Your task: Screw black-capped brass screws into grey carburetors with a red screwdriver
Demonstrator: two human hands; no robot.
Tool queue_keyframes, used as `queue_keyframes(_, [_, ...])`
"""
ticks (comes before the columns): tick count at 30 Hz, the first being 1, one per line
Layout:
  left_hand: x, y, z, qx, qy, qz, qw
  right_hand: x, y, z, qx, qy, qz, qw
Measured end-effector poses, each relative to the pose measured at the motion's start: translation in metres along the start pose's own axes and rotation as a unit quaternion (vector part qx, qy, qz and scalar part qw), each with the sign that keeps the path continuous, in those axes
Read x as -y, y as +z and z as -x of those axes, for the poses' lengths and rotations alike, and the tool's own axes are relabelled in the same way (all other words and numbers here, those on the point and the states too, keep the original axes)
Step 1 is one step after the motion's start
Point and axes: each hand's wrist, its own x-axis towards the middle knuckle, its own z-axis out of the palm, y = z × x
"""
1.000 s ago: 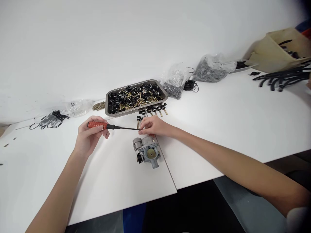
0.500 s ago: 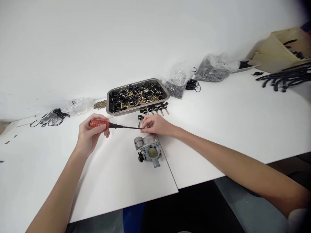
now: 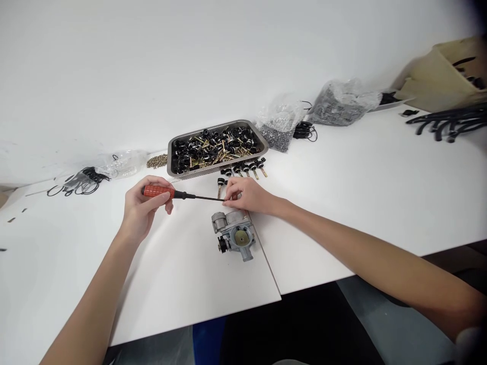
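Note:
My left hand (image 3: 146,205) is closed around the red handle of a screwdriver (image 3: 162,192), whose thin dark shaft points right. At the shaft's tip the fingers of my right hand (image 3: 245,195) are pinched together; whatever small thing they hold there is too small to make out. Just below my right hand a grey metal carburetor (image 3: 236,235) lies on the white table, its round brass-coloured plate facing me. One black-topped part with a brass stem (image 3: 220,186) lies just left of my right fingers, and several similar ones (image 3: 254,168) lie in a row behind them.
Behind my hands stands a metal tray (image 3: 216,174) heaped with black and brass parts. To its left are a pile of small brass pieces (image 3: 157,161) and black rings (image 3: 91,177). Bags of small parts (image 3: 279,137), black hoses (image 3: 449,121) and a beige bin (image 3: 429,81) stand rightward.
The whole view has shifted slightly. Both hands keep the same pose, with the screwdriver tip still at my right fingertips. The carburetor stays where it lies.

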Motion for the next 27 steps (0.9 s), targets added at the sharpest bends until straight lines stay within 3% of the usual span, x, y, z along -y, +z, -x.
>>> queue_keyframes(9, [-0.009,0.012,0.005,0.026,0.023,-0.028,0.999,-0.001,-0.003,0.001,-0.005,-0.060,0.060,0.996])
queue_keyframes(15, [-0.046,0.036,-0.009,0.067,0.095,-0.105,0.988,0.001,-0.008,0.002,-0.077,-0.096,0.080,0.989])
queue_keyframes(21, [-0.090,0.058,-0.026,0.108,0.244,-0.157,0.951,0.020,-0.010,0.005,-0.149,-0.121,-0.043,0.980])
queue_keyframes(25, [-0.104,0.067,-0.013,0.108,0.330,-0.197,0.917,0.030,-0.009,0.008,-0.121,-0.096,-0.152,0.976])
queue_keyframes(27, [-0.106,0.069,-0.001,0.106,0.337,-0.173,0.920,0.035,-0.009,0.009,-0.092,-0.087,-0.199,0.972])
